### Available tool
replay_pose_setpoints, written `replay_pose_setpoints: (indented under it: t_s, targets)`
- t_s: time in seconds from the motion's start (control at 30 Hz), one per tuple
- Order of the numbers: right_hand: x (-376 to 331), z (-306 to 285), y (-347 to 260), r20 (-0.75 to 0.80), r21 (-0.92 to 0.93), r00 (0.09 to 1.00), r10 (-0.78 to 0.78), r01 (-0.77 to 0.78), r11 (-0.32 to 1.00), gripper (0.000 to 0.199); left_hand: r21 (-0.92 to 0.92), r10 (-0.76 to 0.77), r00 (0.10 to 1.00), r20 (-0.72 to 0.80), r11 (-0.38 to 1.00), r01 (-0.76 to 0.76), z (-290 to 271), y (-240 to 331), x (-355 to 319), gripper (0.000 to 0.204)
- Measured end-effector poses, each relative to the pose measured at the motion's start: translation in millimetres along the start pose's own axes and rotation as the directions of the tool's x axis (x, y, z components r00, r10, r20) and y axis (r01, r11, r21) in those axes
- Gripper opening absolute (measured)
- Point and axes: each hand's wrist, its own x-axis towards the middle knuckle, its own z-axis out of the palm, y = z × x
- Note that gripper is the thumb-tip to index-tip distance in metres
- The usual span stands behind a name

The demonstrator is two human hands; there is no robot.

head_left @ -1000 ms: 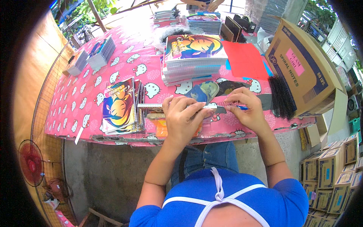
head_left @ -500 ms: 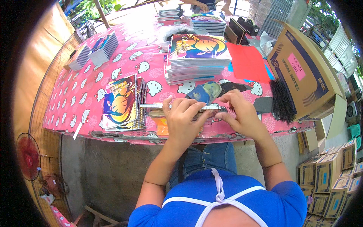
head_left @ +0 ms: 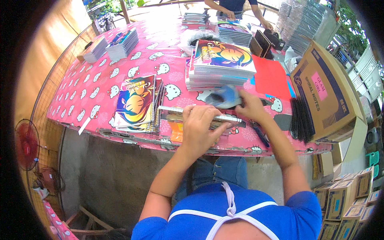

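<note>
My left hand (head_left: 200, 126) grips a notebook (head_left: 172, 109) held on edge near the table's front, its white page edge upward. Just beyond, my right hand (head_left: 252, 107) is at the end of a blue slipper-shaped thing (head_left: 224, 97), with its fingers bent against it. Both the hand and that thing are smeared by motion. Left of the notebook lies a small stack of spiral notebooks (head_left: 135, 104) with a colourful cartoon cover. A taller stack of notebooks (head_left: 220, 76) with the same cover stands behind my hands. A dark-blue-handled tool (head_left: 261, 136) lies below my right wrist.
A bundle of black spiral coils (head_left: 301, 118) leans by a large open carton (head_left: 326, 90) on the right. Red sheets (head_left: 272, 80) lie beside the tall stack. Across the table another person's hands (head_left: 230, 15) are near more notebooks. Several cartons (head_left: 340, 196) are stacked at lower right.
My right hand has left the notebook's right end and reached the blue slipper-shaped thing, which has shifted slightly. The tool below my wrist has come into sight. My left hand still holds the notebook.
</note>
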Motion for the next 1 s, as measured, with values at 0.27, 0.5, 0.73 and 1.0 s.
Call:
replay_pose_setpoints:
  t_s: [0.27, 0.5, 0.73, 1.0]
  targets:
    - [-25.3, -36.0, -27.3, 0.075, 0.458, 0.996, 0.041, -0.07, 0.886, 0.034, -0.038, 0.044, 0.997, 0.059, 0.998, -0.042, 0.0, -10.8, -3.7, 0.038]
    - [1.6, -31.0, -18.7, 0.007, 0.024, 0.999, 0.04, -0.04, 0.999, 0.049, -0.034, -0.099, 0.991, 0.091, 0.994, 0.102, -15.6, -8.4, 3.7, 0.054]
    - [22.0, -16.3, -35.9, -0.043, 0.113, 0.998, -0.048, 0.052, 0.992, 0.04, 0.166, -0.081, 0.996, -0.048, 0.982, 0.088, -28.7, -37.9, -4.6, 0.034]
    - [31.0, -11.7, -54.3, 0.187, 0.655, 0.976, 0.111, -0.208, 0.727, 0.045, 0.043, -0.155, 0.978, -0.142, 0.986, 0.163, -35.6, -45.4, -9.1, 0.041]
